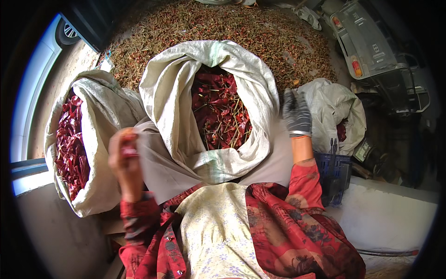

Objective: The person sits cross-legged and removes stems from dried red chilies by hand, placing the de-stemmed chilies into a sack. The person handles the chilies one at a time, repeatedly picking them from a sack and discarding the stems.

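Observation:
A woven plastic sack [268,87] with a rolled-down rim stands between my knees. Inside it lie dried red chili peppers [217,108], mixed with stems and broken bits. My left hand [125,153], bare and blurred, is raised left of this sack, its fingers closed around something deep red that looks like a dried chili pepper. Next to that hand, a second sack [104,104] leans with its mouth full of dried red chili peppers [72,146]. My right hand [297,113], in a dark striped glove, is at the middle sack's right side; its palm and fingertips are not clear.
Chili stems and debris [223,24] cover the floor ahead. On the right are another woven sack [334,104], a dark blue plastic crate [331,174] and a vehicle's rear with lights [369,42]. A low white wall [390,212] runs at the lower right.

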Motion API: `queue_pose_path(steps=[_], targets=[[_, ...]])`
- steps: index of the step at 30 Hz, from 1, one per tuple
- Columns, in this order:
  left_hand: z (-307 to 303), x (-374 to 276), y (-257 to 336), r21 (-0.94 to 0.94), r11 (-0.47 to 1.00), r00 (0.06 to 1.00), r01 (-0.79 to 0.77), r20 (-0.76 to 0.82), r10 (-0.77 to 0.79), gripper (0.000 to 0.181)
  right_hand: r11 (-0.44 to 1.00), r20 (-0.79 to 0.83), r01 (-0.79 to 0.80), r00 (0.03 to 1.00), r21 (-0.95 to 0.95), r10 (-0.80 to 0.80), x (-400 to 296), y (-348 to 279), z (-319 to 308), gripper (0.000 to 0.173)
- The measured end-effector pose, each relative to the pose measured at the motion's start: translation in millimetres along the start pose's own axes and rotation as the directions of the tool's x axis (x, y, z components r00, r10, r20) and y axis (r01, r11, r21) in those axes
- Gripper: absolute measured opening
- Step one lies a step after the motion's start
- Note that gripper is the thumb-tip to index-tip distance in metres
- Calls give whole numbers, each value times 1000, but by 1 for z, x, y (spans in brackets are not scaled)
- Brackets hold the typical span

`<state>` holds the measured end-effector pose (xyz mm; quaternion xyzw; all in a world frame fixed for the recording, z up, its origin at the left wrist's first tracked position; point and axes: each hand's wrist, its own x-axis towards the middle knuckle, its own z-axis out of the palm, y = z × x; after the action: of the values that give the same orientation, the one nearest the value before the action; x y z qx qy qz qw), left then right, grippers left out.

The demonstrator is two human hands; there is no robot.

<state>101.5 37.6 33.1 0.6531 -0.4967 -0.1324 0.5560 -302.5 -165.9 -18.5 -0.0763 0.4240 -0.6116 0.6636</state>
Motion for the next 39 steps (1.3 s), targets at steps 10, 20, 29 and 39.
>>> queue_pose_path(steps=[10,20,29,39], targets=[[-215,41,-87,944,327,966,51,-130,224,52,-549,346,501,864,-669,366,-30,140,-33,56],[-19,8,14,63,996,997,69,-38,-66,20,282,195,97,917,-955,347,0,112,-23,35],[111,-23,-10,-265,824,787,501,535,-306,28,695,349,-250,722,-674,598,-66,100,33,30],[124,-31,-1,-414,473,603,778,705,-374,38,648,429,-83,684,-757,590,-100,94,43,27]])
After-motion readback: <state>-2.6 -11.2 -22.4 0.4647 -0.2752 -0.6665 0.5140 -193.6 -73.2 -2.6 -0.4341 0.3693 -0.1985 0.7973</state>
